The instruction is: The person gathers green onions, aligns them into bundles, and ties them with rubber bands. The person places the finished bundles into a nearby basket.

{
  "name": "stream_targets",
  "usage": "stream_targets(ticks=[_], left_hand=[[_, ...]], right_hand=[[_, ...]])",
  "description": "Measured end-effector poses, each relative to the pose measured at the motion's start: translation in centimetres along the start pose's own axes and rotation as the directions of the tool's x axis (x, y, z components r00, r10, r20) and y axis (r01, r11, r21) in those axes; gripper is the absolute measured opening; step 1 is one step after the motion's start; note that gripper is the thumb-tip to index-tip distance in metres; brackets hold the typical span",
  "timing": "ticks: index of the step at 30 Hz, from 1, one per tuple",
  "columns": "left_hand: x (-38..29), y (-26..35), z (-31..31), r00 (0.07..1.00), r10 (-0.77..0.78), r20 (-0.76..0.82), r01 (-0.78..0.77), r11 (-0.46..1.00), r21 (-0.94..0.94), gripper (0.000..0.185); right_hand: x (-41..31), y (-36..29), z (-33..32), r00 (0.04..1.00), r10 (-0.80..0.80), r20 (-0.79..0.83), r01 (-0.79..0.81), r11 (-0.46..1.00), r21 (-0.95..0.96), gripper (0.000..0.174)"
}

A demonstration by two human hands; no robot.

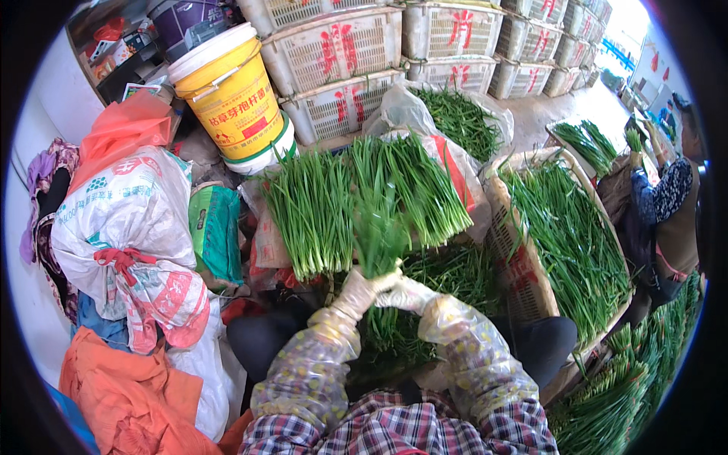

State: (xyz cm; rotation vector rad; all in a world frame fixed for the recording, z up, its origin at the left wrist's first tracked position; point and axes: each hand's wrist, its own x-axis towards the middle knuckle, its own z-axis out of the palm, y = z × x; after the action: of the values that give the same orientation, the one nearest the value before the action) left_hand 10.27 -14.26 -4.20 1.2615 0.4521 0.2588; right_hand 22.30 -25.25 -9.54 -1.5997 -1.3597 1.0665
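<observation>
A bunch of green garlic chives, blurred at its leaves, stands out from my gloved hands with its cut ends toward me. My left hand is wrapped around the base of that bunch. Close against it, my right hand has its fingertips at the stem ends; whether it grips them I cannot tell. Just beyond lie two sorted piles of chives, a left pile and a right pile, pale ends toward me. Loose chive leaves lie below my hands, between my knees.
A plastic crate full of loose chives stands at my right. Tied chive bundles lie behind it. Left are a yellow bucket and a tied woven sack. Stacked crates line the back. Another person sits far right.
</observation>
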Motion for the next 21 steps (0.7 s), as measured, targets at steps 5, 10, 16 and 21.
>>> stream_targets(ticks=[5,10,16,21], left_hand=[[-1.1,5.4,-5.0,0.969,-0.027,-0.247,-0.112,0.84,-0.532,0.021],[-2.3,7.6,-8.1,0.91,-0.093,-0.404,-0.249,0.655,-0.713,0.021],[-3.1,9.1,-9.2,0.893,0.08,-0.444,-0.406,0.57,-0.714,0.012],[-3.9,9.6,-9.9,0.856,0.258,-0.449,-0.517,0.476,-0.711,0.009]], right_hand=[[-1.0,-8.0,0.1,0.973,0.148,0.177,-0.2,0.923,0.328,0.096],[-5.3,-9.9,1.3,0.948,0.097,0.302,-0.273,0.732,0.624,0.088],[-7.8,-5.8,1.8,0.932,0.332,-0.148,-0.162,0.745,0.646,0.019],[-11.0,-4.1,-2.1,0.761,0.415,-0.499,0.136,0.649,0.748,0.04]])
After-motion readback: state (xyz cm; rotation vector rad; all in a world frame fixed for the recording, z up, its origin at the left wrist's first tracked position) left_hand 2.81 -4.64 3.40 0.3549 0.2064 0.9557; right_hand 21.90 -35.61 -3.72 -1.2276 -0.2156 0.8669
